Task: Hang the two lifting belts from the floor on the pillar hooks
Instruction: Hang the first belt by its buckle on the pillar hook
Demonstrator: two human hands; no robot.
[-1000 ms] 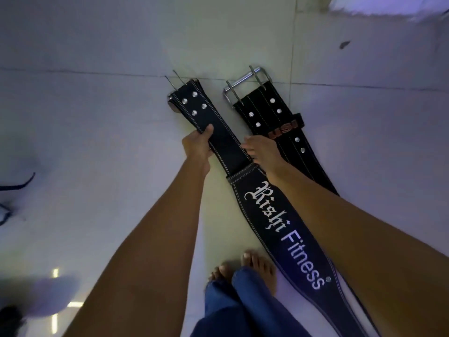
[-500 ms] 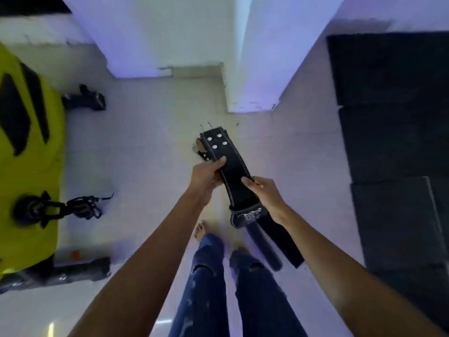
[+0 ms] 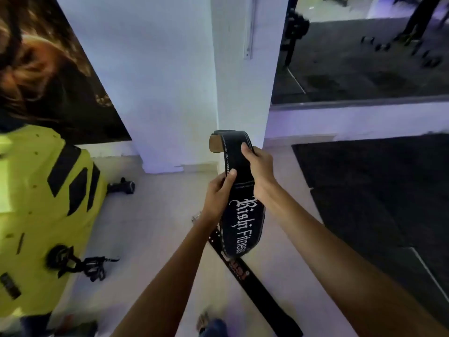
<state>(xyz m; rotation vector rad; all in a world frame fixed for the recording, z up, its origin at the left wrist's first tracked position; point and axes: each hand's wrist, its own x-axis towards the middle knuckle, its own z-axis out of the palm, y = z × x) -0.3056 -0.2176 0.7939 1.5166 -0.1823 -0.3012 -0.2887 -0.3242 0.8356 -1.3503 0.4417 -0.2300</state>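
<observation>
Belts both unhung: left hand (image 3: pixel 217 193) and right hand (image 3: pixel 258 170) pinch the lettered belt (image 3: pixel 239 190) up toward the pillar (image 3: pixel 239 93) at twelve o'clock, second belt (image 3: pixel 257 290) at six on the floor (image 3: pixel 150 227)

A black leather lifting belt (image 3: pixel 239 200) with white stitching and white "Rishi Fitness" lettering is held up off the floor, its upper end folded over so the tan inner side shows. A second black belt (image 3: pixel 252 285) with red lettering lies flat on the pale floor (image 3: pixel 155 229) beneath it, running diagonally, short of the white pillar (image 3: pixel 240 81).
</observation>
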